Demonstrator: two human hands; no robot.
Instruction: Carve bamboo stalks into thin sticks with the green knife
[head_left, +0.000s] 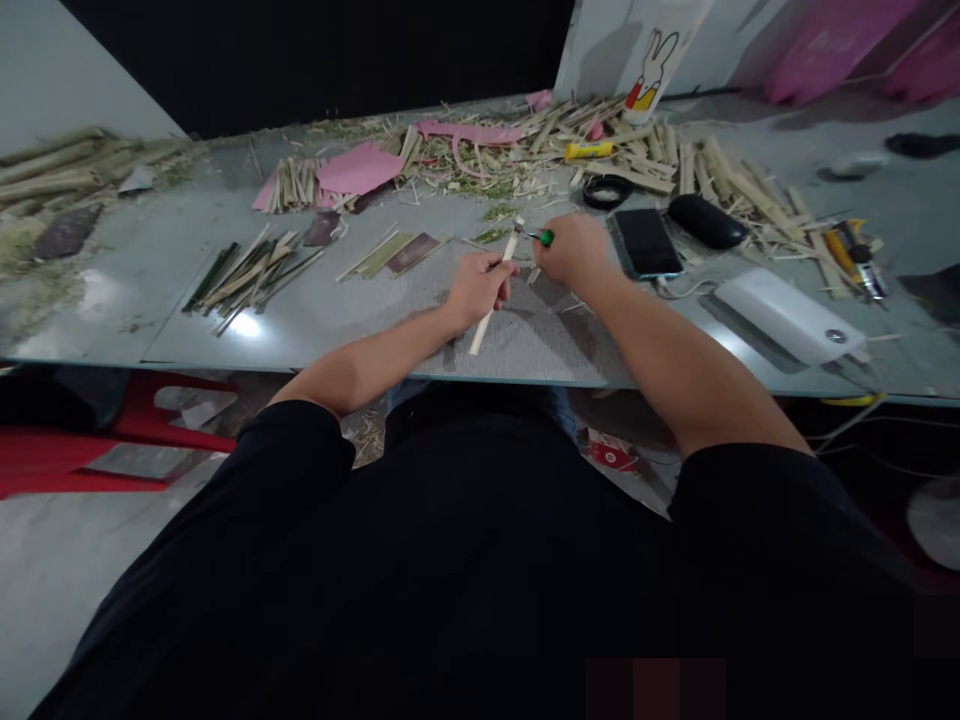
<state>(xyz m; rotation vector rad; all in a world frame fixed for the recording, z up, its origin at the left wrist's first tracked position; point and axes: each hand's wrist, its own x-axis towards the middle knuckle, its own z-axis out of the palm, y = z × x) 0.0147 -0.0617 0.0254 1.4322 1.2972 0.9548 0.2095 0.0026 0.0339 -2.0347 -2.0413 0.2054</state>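
Dressed in a black short-sleeved shirt (465,560), nearest the camera, leaned over a glass-topped table (337,312) strewn with shavings. Clutched a pale strip (481,333) in the left hand (482,287), closed firmly around its middle. Angled the strip over the middle of the table, with its near end toward the near edge. Grasped a green-handled tool (546,238) in the right hand (576,250), closed into a fist just right of the strip's far end. Held the tool's metal tip beside that end, too small in view to tell touching from apart. Had a loose pile of narrow strips (251,275) to the left, with flat green pieces (382,255) and a brown rectangle (413,253) between that pile and the left hand. Faced, on the far side, a bundle of short sticks (295,184), torn pink paper (360,168) and a yellow tube (589,150) near pale scraps (634,177). Had a phone (645,242) right of the right hand, between a black ring (606,205) and a black rounded case (707,221). Had farther right a white device (791,315) near the table's near edge and, beyond, a yellow-and-black tool (855,258).
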